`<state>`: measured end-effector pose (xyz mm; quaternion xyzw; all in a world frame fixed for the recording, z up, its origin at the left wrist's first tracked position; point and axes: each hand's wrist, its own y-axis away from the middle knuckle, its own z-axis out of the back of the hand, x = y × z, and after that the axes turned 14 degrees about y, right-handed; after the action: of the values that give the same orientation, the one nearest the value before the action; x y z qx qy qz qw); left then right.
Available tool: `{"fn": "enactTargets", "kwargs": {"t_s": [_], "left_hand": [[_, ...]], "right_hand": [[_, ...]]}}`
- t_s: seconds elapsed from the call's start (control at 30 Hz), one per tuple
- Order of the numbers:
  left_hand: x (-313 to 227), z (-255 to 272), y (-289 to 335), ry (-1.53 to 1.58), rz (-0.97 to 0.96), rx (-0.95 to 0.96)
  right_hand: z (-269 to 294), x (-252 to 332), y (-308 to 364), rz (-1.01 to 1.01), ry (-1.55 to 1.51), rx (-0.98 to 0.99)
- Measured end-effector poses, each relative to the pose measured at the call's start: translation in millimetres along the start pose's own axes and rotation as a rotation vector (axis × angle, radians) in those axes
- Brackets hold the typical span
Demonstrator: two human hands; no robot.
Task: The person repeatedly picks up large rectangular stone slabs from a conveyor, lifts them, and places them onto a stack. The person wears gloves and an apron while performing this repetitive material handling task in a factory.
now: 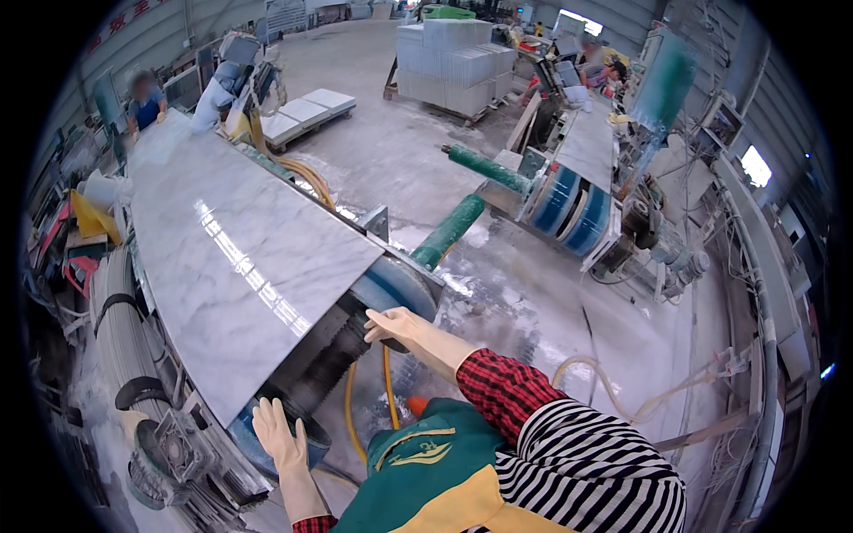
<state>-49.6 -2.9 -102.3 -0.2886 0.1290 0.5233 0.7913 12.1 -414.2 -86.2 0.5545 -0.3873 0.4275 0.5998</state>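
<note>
Workshop floor (533, 333) stretches beyond a glossy, grey-veined white slab (275, 240), gloved hands, left (283, 440) and right (400, 327), open near its edge.

Wide fisheye, downward from head

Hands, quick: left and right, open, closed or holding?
Left hand: open, gloved fingers spread, nothing held, close to the marble slab's near edge.
Right hand: open, nothing visibly held, by the blue roller; contact unclear.

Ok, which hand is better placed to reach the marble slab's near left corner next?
Left: the left hand, open, is beside that slab corner; the right hand is farther off.
</note>
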Motion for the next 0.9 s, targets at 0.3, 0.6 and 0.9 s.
{"fn": "enactTargets", "kwargs": {"t_s": [0.3,0.6,0.9], "left_hand": [[-8.4,3.8,-4.5,-0.058,0.085,0.106],[-14.9,10.3,-10.7,-0.066,0.111,0.023],[-70.6,8.4,-119.7,-0.121,0.04,0.148]], "right_hand": [[-2.1,68.8,-20.0,0.118,0.586,-0.136],[24.2,46.6,-55.0,-0.143,0.91,0.054],[30.9,70.2,-60.4,-0.285,0.991,0.28]]}}
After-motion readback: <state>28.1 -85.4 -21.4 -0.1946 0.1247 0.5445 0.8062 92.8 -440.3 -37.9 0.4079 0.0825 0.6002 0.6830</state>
